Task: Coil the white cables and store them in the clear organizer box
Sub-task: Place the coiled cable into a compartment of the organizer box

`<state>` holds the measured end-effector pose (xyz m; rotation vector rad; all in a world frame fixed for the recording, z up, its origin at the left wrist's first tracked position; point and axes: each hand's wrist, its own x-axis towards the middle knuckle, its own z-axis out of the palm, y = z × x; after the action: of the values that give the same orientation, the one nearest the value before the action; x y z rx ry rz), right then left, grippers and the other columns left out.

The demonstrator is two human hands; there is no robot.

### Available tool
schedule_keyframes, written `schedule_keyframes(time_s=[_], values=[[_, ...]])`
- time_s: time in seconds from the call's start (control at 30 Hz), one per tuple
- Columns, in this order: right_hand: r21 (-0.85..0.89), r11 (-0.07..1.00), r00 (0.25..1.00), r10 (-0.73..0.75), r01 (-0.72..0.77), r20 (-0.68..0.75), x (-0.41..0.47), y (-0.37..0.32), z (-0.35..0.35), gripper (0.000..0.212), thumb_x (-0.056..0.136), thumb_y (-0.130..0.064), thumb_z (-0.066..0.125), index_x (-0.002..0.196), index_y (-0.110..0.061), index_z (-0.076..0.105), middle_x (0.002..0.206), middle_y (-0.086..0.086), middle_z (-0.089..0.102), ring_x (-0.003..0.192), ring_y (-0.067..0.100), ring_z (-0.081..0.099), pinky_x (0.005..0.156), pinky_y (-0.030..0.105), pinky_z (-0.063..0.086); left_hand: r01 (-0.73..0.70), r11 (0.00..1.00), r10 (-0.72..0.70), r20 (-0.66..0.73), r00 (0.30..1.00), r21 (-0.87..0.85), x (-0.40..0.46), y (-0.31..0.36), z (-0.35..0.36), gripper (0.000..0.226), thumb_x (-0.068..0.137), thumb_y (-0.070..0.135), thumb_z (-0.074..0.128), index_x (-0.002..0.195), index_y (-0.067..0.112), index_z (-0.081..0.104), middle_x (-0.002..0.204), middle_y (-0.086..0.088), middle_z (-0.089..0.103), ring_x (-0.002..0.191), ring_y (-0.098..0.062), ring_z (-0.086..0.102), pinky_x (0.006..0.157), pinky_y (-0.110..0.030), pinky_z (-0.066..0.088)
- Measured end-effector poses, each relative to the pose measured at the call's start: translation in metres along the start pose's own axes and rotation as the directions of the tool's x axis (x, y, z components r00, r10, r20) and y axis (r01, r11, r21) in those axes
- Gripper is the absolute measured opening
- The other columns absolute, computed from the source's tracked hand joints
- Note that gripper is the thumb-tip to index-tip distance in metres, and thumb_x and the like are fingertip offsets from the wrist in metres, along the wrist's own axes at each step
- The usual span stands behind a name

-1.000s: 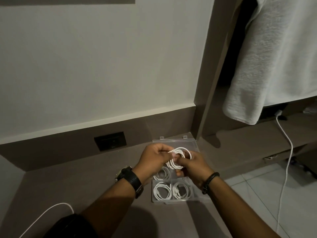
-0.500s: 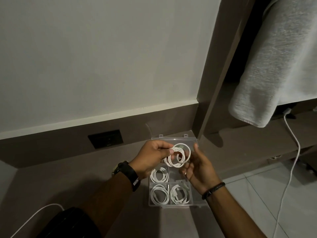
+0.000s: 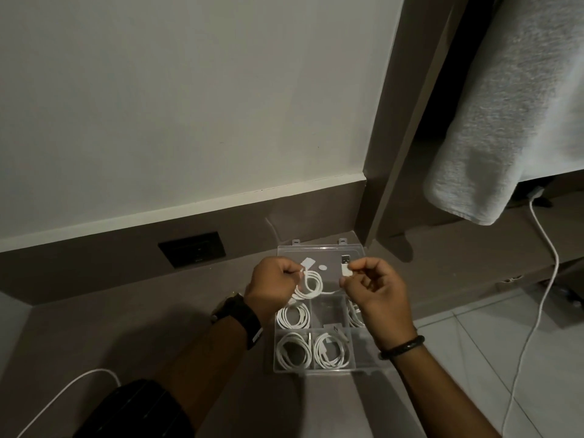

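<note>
A clear organizer box point(image 3: 361, 368) lies open on the brown counter, its lid point(image 3: 328, 251) flat behind it. Coiled white cables fill several compartments, such as one at the front left point(image 3: 292, 350). Above the box my left hand point(image 3: 275, 287) pinches a white cable coil point(image 3: 311, 284) at its top. My right hand point(image 3: 376, 294) pinches that same cable's USB plug end point(image 3: 346, 263), and a short strand runs between my hands. The middle compartment point(image 3: 330, 311) shows no cable.
A black wall socket point(image 3: 192, 249) sits in the back panel. Another white cable point(image 3: 543, 270) hangs down at the right below a grey towel point(image 3: 505, 121). A loose white cable point(image 3: 69, 390) and a dark object point(image 3: 136, 409) lie at the counter's near left.
My hands have moved apart. The right hand now holds the USB plug end, drawn out to the right, while the left hand keeps the coil.
</note>
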<state>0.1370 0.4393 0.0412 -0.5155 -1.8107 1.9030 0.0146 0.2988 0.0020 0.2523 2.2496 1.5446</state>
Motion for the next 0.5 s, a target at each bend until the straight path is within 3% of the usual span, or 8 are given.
schedule_keyframes(time_s=[0.17, 0.27, 0.37, 0.43, 0.5], values=[[0.03, 0.999, 0.983, 0.03, -0.036, 0.18, -0.002, -0.007, -0.009, 0.033, 0.073, 0.011, 0.068, 0.1, -0.007, 0.062, 0.073, 0.004, 0.061, 0.061, 0.007, 0.056, 0.058, 0.015, 0.05, 0.005, 0.997, 0.002, -0.092, 0.996, 0.078, 0.001, -0.003, -0.011, 0.014, 0.077, 0.013, 0.074, 0.066, 0.02, 0.075, 0.069, -0.003, 0.075, 0.069, -0.025, 0.07, 0.071, -0.046, 0.06], [-0.097, 0.991, 0.972, 0.112, -0.093, 0.208, 0.0, 0.002, -0.003, 0.022, 0.075, 0.004, 0.07, 0.094, -0.007, 0.068, 0.079, 0.013, 0.068, 0.069, 0.013, 0.063, 0.061, 0.017, 0.054, -0.013, 1.0, 0.013, 0.0, 1.0, -0.007, -0.007, 0.002, 0.0, 0.026, 0.081, 0.007, 0.071, 0.064, 0.028, 0.075, 0.079, -0.007, 0.076, 0.079, -0.03, 0.072, 0.075, -0.047, 0.06], [-0.226, 0.971, 0.971, 0.126, -0.079, 0.202, 0.003, 0.015, 0.003, 0.011, 0.076, -0.002, 0.072, 0.084, -0.01, 0.073, 0.08, 0.004, 0.071, 0.072, 0.014, 0.064, 0.067, 0.022, 0.055, -0.018, 0.999, 0.022, 0.077, 0.997, -0.05, -0.009, 0.003, 0.013, 0.038, 0.083, 0.001, 0.065, 0.065, 0.033, 0.075, 0.075, 0.002, 0.076, 0.075, -0.021, 0.072, 0.072, -0.04, 0.061], [-0.283, 0.958, 0.975, 0.113, -0.055, 0.193, 0.007, 0.021, 0.002, 0.012, 0.073, -0.003, 0.074, 0.081, -0.012, 0.074, 0.091, 0.004, 0.064, 0.082, 0.011, 0.06, 0.072, 0.013, 0.05, 0.0, 0.995, 0.01, 0.098, 0.995, -0.102, -0.008, 0.002, 0.017, 0.039, 0.083, -0.001, 0.065, 0.064, 0.032, 0.076, 0.067, 0.007, 0.075, 0.069, -0.013, 0.071, 0.072, -0.035, 0.059], [-0.346, 0.936, 0.968, 0.142, -0.063, 0.207, 0.01, 0.026, -0.003, 0.013, 0.073, -0.004, 0.075, 0.082, -0.012, 0.073, 0.104, 0.003, 0.058, 0.097, 0.007, 0.054, 0.078, 0.006, 0.044, 0.045, 0.989, -0.027, 0.121, 0.992, -0.144, -0.006, -0.001, 0.019, 0.034, 0.083, 0.0, 0.067, 0.066, 0.028, 0.076, 0.067, 0.005, 0.076, 0.07, -0.016, 0.071, 0.073, -0.037, 0.059]])
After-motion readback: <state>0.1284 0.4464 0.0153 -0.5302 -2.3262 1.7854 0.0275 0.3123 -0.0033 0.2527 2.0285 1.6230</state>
